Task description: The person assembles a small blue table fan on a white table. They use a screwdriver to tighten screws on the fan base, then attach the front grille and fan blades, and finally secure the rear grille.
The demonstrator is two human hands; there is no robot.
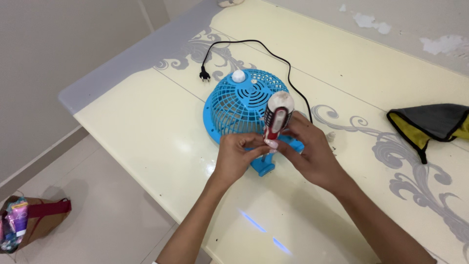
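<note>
fan grille [239, 105] blue | knob [238, 76] white | screwdriver [276, 122] red-white-black | cord [273, 56] black | cloth [435, 124] grey-yellow | desk [146, 127] cream, grey scrolls

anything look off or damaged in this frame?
The blue fan lies grille-down on the table instead of standing, its plug loose on the tabletop. Paint is flaking off the wall behind. Both hands, left hand and right hand, hold a red-handled screwdriver upright over the fan's base.
</note>
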